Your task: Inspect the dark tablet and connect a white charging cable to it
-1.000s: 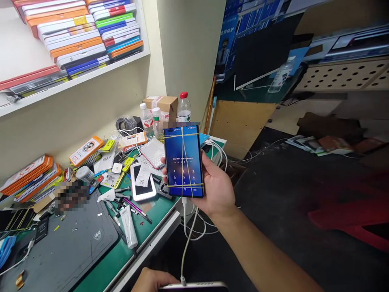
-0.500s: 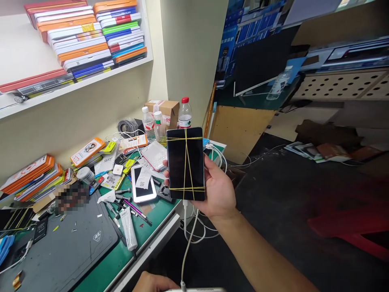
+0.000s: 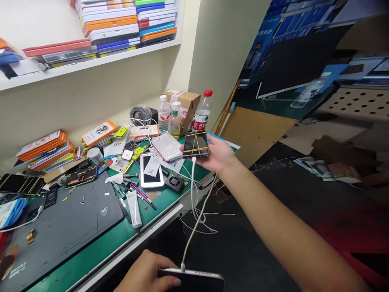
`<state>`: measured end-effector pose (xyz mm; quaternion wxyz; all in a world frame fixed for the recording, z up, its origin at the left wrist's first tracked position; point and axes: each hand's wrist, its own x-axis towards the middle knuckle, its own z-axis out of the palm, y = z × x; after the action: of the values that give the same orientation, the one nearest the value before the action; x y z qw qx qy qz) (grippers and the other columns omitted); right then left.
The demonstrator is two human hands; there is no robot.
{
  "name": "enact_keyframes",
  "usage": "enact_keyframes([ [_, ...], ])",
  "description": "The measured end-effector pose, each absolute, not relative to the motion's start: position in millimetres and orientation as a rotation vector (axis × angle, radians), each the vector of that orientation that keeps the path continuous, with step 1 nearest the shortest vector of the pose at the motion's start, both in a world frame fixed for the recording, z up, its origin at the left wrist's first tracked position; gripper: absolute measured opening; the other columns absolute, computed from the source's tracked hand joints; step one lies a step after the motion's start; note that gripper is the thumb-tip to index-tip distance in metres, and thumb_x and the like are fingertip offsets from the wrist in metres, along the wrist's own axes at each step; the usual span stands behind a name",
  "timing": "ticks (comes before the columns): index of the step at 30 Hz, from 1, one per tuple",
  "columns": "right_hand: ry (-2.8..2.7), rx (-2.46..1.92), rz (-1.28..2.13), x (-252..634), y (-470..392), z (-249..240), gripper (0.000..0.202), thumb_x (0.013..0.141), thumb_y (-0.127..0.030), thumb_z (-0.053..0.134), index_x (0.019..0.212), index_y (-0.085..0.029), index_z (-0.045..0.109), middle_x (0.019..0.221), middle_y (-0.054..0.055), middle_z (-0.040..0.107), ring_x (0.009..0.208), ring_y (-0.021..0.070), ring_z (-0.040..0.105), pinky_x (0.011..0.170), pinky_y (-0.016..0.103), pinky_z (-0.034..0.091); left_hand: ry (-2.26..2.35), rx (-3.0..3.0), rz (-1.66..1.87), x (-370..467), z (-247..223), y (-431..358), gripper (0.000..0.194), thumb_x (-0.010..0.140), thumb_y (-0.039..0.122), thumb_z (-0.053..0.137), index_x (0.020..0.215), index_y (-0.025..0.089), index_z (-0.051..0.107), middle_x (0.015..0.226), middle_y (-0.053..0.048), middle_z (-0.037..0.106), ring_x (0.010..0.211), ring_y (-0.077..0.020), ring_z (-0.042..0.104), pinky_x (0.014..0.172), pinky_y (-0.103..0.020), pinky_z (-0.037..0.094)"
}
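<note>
My right hand (image 3: 219,156) grips a black tablet (image 3: 196,144) bound with yellow rubber bands, its screen tilted back almost flat. A white charging cable (image 3: 192,182) is plugged into the tablet's near edge. At the bottom of the view my left hand (image 3: 148,269) is closed on the edge of a second tablet (image 3: 197,282), thumb on its dark front; its lower part is out of frame. Another pale cable (image 3: 194,235) runs into the top edge of that tablet. Beyond the banded tablet stands a red-capped bottle (image 3: 203,113) on the green bench.
The green bench (image 3: 75,263) carries a dark grey mat (image 3: 75,227), a white-framed phone (image 3: 152,174), a small fan (image 3: 174,182), a glue tube (image 3: 133,209), screwdrivers and stacked boxes. Bottles and a cardboard box (image 3: 185,101) stand at the back. A shelf (image 3: 121,52) hangs above.
My right hand has moved the banded tablet away toward the bench's far end and tipped it back. My left hand and the second tablet have come further into view. The camera has turned left.
</note>
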<state>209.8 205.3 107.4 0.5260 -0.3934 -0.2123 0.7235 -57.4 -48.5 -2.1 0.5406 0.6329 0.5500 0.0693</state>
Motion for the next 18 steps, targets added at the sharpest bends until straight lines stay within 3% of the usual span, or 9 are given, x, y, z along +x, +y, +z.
enact_keyframes([
  [5, -0.626, -1.138, 1.735, 211, 251, 96, 0.047, 0.115, -0.045, 0.036, 0.132, -0.013, 0.066, 0.111, 0.013, 0.077, 0.093, 0.0233, 0.077, 0.085, 0.045, 0.065, 1.290, 1.532, 0.191, -58, -6, -53, 0.031, 0.090, 0.049, 0.079, 0.111, 0.028, 0.088, 0.097, -0.002, 0.083, 0.095, -0.0261, 0.071, 0.087, -0.029, 0.050],
  [9, -0.764, -1.290, 1.715, 202, 277, 86, 0.039, 0.108, -0.048, 0.062, 0.130, -0.016, 0.067, 0.117, 0.009, 0.074, 0.096, 0.0197, 0.074, 0.084, 0.039, 0.065, 1.279, 1.542, 0.202, -54, -2, -53, 0.027, 0.089, 0.044, 0.080, 0.110, 0.029, 0.088, 0.097, -0.002, 0.085, 0.091, -0.0253, 0.073, 0.082, -0.028, 0.049],
  [18, -1.261, -1.707, 1.363, 154, 321, 74, 0.038, 0.104, -0.041, 0.069, 0.133, -0.017, 0.066, 0.128, 0.010, 0.070, 0.106, 0.0224, 0.072, 0.089, 0.042, 0.064, 1.221, 1.535, 0.240, -52, 5, -48, 0.020, 0.090, 0.034, 0.080, 0.107, 0.027, 0.089, 0.094, -0.001, 0.086, 0.086, -0.0230, 0.077, 0.073, -0.026, 0.046],
])
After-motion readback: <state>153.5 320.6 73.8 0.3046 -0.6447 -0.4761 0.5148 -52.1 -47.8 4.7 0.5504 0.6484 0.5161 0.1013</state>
